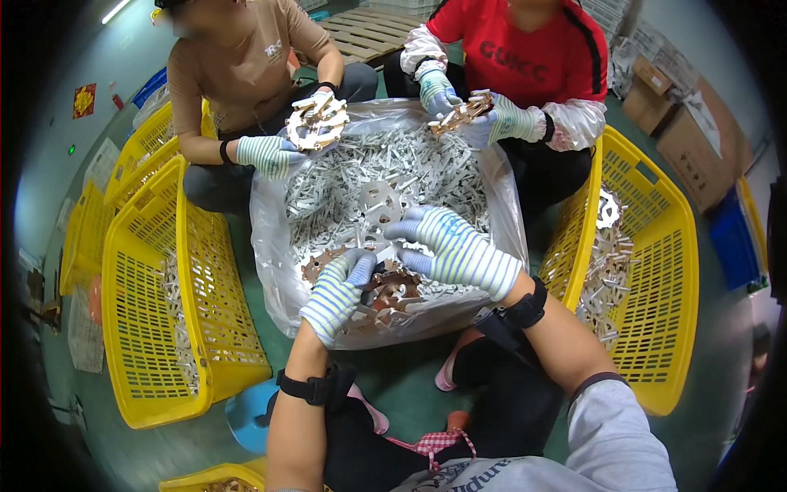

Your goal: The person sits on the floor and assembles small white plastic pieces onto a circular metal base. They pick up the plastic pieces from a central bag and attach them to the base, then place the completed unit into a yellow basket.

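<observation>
My left hand [334, 293], in a blue-and-white striped glove, has its fingers bent together over the near side of a lined bin. What they grip among the metal pieces is hidden. My right hand [459, 250], gloved alike, hovers over the bin's middle with thumb and fingers apart. Just beyond it lies a silvery flat plate with holes [381, 203]. Below and between the hands are brownish flat cut-out plates [392, 291]. Small grey-white metal strips [344, 184] fill the bin, whose clear plastic liner [270, 266] folds over the rim.
Across the bin, one person holds a round cut-out metal plate [315, 129]; another holds coppery metal parts [461, 115]. Yellow slotted baskets stand left [217, 287] and right [668, 287], with metal pieces inside. A blue stool [248, 414] is near my left leg. Cardboard boxes [693, 152] stand far right.
</observation>
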A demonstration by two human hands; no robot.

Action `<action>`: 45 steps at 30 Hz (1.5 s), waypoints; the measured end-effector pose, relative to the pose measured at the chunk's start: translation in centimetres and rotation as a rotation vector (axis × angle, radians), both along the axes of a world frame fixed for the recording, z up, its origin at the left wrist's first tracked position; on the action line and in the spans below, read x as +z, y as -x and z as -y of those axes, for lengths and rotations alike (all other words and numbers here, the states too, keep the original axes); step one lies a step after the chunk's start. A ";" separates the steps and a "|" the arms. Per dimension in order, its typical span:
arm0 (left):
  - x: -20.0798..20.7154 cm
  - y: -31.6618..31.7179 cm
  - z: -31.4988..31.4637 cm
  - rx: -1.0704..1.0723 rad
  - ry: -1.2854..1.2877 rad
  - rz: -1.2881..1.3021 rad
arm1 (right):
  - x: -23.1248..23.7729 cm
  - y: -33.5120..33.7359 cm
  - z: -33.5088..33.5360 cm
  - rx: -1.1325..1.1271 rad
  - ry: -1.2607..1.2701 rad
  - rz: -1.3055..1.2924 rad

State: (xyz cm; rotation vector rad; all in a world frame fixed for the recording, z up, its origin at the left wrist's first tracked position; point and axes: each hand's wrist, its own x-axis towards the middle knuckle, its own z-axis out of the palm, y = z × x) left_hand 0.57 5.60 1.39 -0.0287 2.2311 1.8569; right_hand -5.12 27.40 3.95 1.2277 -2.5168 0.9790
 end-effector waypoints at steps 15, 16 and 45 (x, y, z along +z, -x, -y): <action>0.8 -0.5 -0.4 -0.065 0.039 -0.091 | 0.9 -0.8 1.1 0.073 -0.102 -0.033; 0.8 -0.5 -0.3 -0.059 0.018 -0.089 | 1.0 -0.8 1.1 0.063 -0.098 -0.032; 1.7 -1.0 -0.8 0.058 -0.071 -0.413 | 1.6 -3.1 1.9 -0.007 0.250 0.278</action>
